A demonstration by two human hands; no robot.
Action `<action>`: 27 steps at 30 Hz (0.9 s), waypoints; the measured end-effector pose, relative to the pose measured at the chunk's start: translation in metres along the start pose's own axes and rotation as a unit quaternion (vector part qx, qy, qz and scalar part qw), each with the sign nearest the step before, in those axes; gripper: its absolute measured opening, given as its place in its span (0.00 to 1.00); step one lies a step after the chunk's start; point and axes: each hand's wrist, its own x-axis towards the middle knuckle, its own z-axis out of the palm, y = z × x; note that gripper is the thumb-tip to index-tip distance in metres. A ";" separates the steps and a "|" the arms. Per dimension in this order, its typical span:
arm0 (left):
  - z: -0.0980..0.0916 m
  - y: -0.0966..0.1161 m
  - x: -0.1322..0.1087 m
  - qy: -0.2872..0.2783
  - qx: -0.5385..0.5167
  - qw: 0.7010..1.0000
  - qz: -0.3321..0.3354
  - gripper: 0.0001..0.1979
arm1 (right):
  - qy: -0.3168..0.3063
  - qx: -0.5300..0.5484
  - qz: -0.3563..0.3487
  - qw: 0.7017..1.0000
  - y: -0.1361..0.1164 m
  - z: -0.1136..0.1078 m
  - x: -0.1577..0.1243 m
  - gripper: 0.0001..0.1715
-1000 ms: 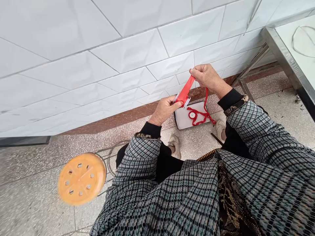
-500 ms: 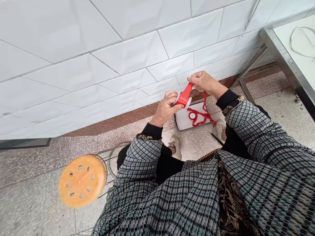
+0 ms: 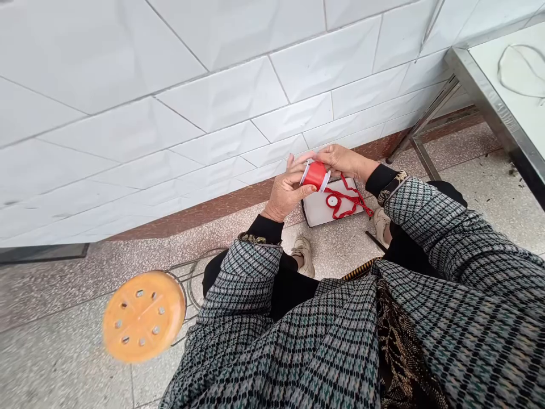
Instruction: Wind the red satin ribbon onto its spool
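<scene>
- Gripping a spool of red ribbon (image 3: 315,176) in the left hand (image 3: 284,193), with the thumb against the near side and the fingers wrapped behind.
- Curling the right hand (image 3: 340,160) in at the spool's far right side; cannot tell whether pinching ribbon there or only touching.
- Held up in mid-air between both hands, with white flanges (image 3: 325,182) showing at either end.
- Below the right hand, a loose ribbon strand (image 3: 360,200) down to a shallow tray (image 3: 314,211) on the floor (image 3: 336,243), beside a small ribbon roll (image 3: 332,200).
- For neat handling, lay the ribbon flat between the flanges, never over a rim.
- Pull lightly and evenly; ease the left thumb only enough for turning, without letting the spool slip.
- Watch the crossed loops in the tray: likely to twist or snag under a sharp tug.
- Mind the tiled wall (image 3: 230,142) just beyond the fingers; better to draw back toward the lap, judging by the space there.
- To the right, a steel-edged counter (image 3: 489,94), well apart from the right hand.
- To the left, an orange stool (image 3: 145,315), well away from both hands.
- Near the tray, pale shoes (image 3: 303,255); best to step carefully.
</scene>
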 end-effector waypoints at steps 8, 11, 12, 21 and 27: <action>0.009 -0.001 -0.008 0.021 -0.083 0.996 -0.008 0.27 | -0.112 0.051 0.096 0.988 0.024 0.020 -0.001 0.25; 0.014 -0.004 -0.006 0.086 -0.152 0.984 -0.028 0.28 | -0.052 0.017 0.076 0.996 0.020 0.020 0.002 0.22; 0.014 -0.006 -0.004 0.113 -0.170 0.978 -0.035 0.29 | -0.006 0.004 0.038 0.999 0.018 0.018 0.003 0.19; 0.002 -0.028 0.009 0.205 -0.215 0.953 -0.059 0.34 | 0.117 -0.053 -0.212 0.969 0.015 0.029 -0.002 0.12; 0.000 -0.026 0.009 0.199 -0.232 0.950 -0.063 0.35 | 0.103 -0.016 -0.134 0.986 0.022 0.046 -0.003 0.16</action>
